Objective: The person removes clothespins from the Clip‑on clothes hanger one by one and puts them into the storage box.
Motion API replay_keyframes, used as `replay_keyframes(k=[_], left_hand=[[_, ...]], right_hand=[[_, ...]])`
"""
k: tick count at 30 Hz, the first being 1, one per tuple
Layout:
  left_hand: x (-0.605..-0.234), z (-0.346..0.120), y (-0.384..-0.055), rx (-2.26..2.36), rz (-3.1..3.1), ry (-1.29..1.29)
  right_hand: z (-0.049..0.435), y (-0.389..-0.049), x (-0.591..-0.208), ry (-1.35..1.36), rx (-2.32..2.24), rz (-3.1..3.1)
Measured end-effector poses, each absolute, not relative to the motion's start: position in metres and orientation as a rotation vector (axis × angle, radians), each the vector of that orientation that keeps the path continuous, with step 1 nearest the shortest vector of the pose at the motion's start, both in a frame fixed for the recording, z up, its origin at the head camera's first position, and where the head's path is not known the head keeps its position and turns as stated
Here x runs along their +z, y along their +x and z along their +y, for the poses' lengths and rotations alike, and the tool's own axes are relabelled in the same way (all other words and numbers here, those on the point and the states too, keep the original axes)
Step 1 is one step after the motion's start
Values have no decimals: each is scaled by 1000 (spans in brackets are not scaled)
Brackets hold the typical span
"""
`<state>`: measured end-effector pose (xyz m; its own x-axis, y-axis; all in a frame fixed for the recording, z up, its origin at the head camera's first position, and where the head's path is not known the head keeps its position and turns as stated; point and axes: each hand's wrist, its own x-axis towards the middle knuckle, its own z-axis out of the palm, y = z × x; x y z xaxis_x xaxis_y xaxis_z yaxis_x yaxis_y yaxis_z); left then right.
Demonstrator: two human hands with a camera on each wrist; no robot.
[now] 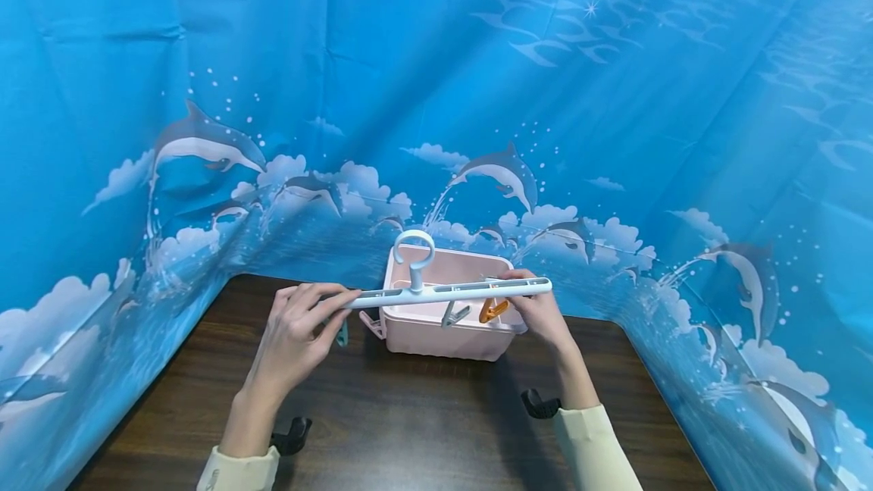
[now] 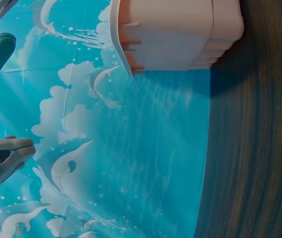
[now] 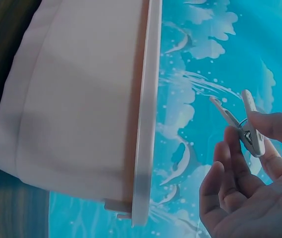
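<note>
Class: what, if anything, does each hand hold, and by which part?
Left hand: the hanger, by its left end. Right hand: a pale clip, pinched near its middle.

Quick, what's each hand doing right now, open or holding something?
Left hand: closed, pinching the pale blue hanger by one end.
Right hand: closed, pinching a pale clip.

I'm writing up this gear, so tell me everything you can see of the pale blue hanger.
The hanger is a slotted pale blue bar, plastic by its look, with a ring-shaped hook pointing up. A grey clip, an orange clip and a teal clip show below it. It is held in the air, nearly level, overlapping the pink basket in the head view. The left hand pinches its left end; the right hand is behind its right part, contact unclear.
</note>
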<state>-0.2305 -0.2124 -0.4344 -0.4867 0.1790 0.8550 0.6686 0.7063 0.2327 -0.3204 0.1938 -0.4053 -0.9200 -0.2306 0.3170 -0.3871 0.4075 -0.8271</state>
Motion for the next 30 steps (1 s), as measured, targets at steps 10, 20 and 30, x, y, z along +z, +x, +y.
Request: replay_keyframes(k=[10, 20, 30], left_hand=[[-435, -213, -232, -685, -2026, -655], [-433, -214, -232, -693, -2053, -648], [-436, -215, -233, -694, -2056, -644]], right_hand=[[180, -339, -411, 655, 1335, -2614], [174, -345, -414, 646, 1326, -2609], [174, -345, -419, 597, 1358, -2619]])
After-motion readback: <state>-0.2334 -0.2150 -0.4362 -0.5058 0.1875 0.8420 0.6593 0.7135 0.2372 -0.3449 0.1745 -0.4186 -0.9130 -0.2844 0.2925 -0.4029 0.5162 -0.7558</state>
